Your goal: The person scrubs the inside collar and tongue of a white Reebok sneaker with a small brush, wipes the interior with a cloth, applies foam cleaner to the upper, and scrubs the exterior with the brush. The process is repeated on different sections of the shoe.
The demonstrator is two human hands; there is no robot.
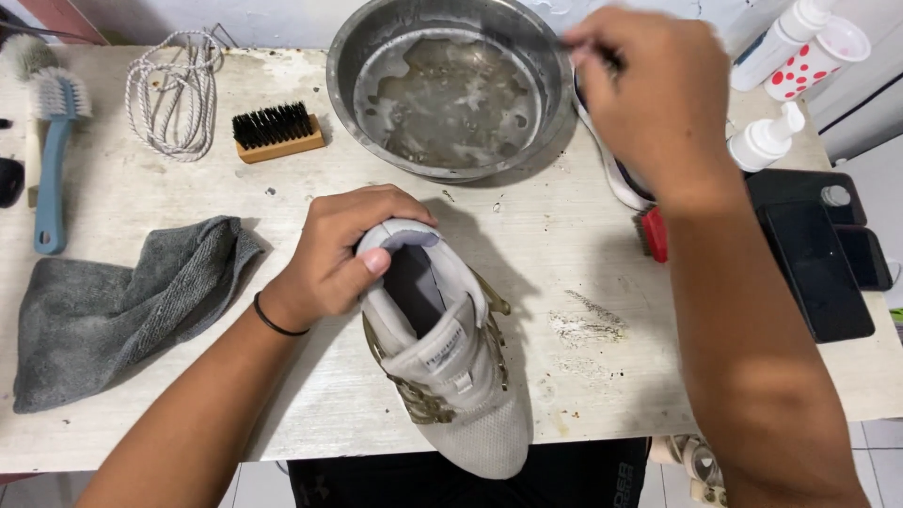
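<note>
Scuffed and stained, the white table (pixel 583 282) carries everything, with a metal basin (pixel 451 85) of cloudy, soapy water at its far edge as the landmark. On the near side of the basin, the left hand (pixel 329 259) grips the heel collar of a grey sneaker (pixel 451 367), fingers curled over the back and thumb pressed on the inner rim; the shoe's toe overhangs the table's near edge. Over the basin's right rim, the right hand (pixel 649 94) has its fingers pinched closed on a thin dark handle, blurred and hard to make out. Behind that hand, just right of the basin, lies a second shoe (pixel 616 174), and a red brush (pixel 652 232) sits nearby. Left of the basin rest a wooden brush (pixel 276 132) with black bristles, coiled white laces (pixel 174 94), and a blue-handled brush (pixel 52 160). A grey cloth (pixel 122 306) lies crumpled farther left and nearer. Right of the basin stand white pump bottles (pixel 767 139) and dark phones (pixel 814 268).
</note>
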